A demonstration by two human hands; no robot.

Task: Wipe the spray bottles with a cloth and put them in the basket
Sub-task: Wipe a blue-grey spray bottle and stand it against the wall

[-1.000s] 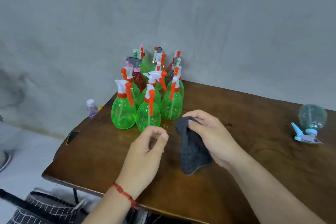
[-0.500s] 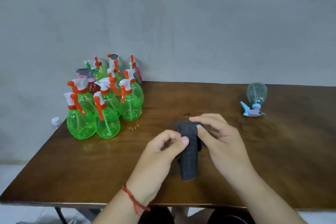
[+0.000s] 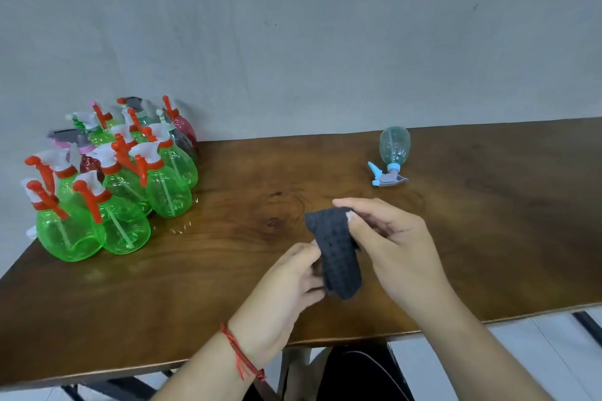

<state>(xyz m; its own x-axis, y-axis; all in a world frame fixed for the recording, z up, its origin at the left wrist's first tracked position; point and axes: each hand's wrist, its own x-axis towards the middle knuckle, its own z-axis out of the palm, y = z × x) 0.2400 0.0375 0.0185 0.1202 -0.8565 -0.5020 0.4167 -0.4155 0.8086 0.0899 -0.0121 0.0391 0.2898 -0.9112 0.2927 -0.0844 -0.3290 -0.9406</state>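
Dark grey cloth (image 3: 337, 254), a folded waffle-weave strip, hangs just above the table (image 3: 228, 303) near its front edge, held between both hands. The right hand (image 3: 395, 247) pinches the top end between thumb and forefinger, with the other fingers loosely curled behind. The left hand (image 3: 283, 290) has its fingers curled in and grips the cloth's left edge lower down; the exact fingertip contact is partly hidden. Progress looks barely begun, as no bottle is in either hand. The green spray bottles (image 3: 120, 185) with red triggers stand bunched at the far left corner, a few reddish ones behind them. A clear bottle (image 3: 393, 148) with a blue trigger lies on its side, well apart to the right. The basket is not in view, so I cannot tell what it holds. All wiping and loading appears left to do.
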